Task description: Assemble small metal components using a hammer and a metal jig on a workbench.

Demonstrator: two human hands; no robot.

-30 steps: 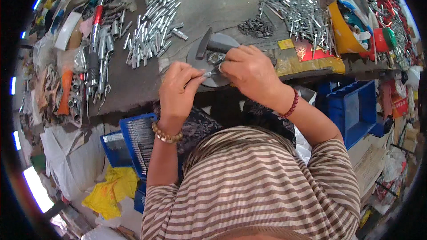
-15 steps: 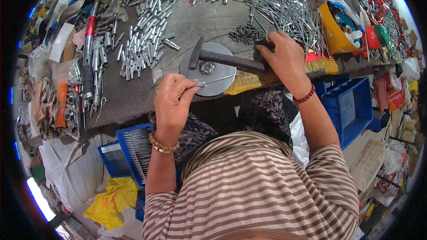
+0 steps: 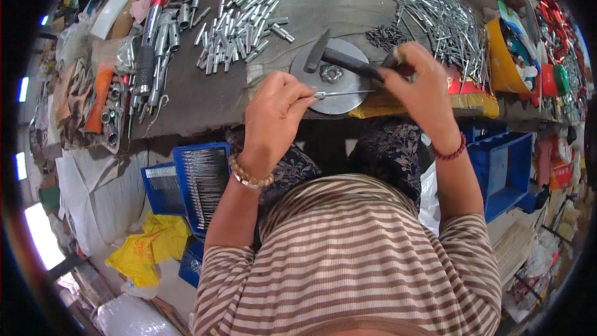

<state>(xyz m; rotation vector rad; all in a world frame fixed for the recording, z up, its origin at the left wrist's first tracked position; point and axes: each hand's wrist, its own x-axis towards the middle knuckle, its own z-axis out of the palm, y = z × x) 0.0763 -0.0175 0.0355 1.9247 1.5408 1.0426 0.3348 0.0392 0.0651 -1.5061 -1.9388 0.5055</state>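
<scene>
My left hand [image 3: 278, 115] pinches a thin metal rod [image 3: 348, 93] by its thicker silver end, the shaft pointing right across the near part of a round grey metal disc [image 3: 339, 106]. A hammer [image 3: 345, 61] lies over the disc, its head to the left. A small ring-shaped metal piece [image 3: 331, 73] sits mid-disc, beside the hammer head. My right hand [image 3: 426, 84] is closed at the handle's right end, thumb and fingers bent together and slightly blurred. What it grips cannot be made out. Small dark pins [image 3: 388, 37] lie heaped just beyond it.
Silver sleeves [image 3: 239, 31] are piled at the far left, thin rods [image 3: 444, 31] at the far right. A yellow container [image 3: 502, 56] stands right. Tools, including a red-and-black driver [image 3: 149, 43], lie left. Blue bins [image 3: 507, 168] and a blue tray of rods [image 3: 205, 177] are below the bench.
The whole view has shifted and turned slightly. My right hand has drawn back from the dark pins toward the disc and rod. My left hand still pinches the rod.
</scene>
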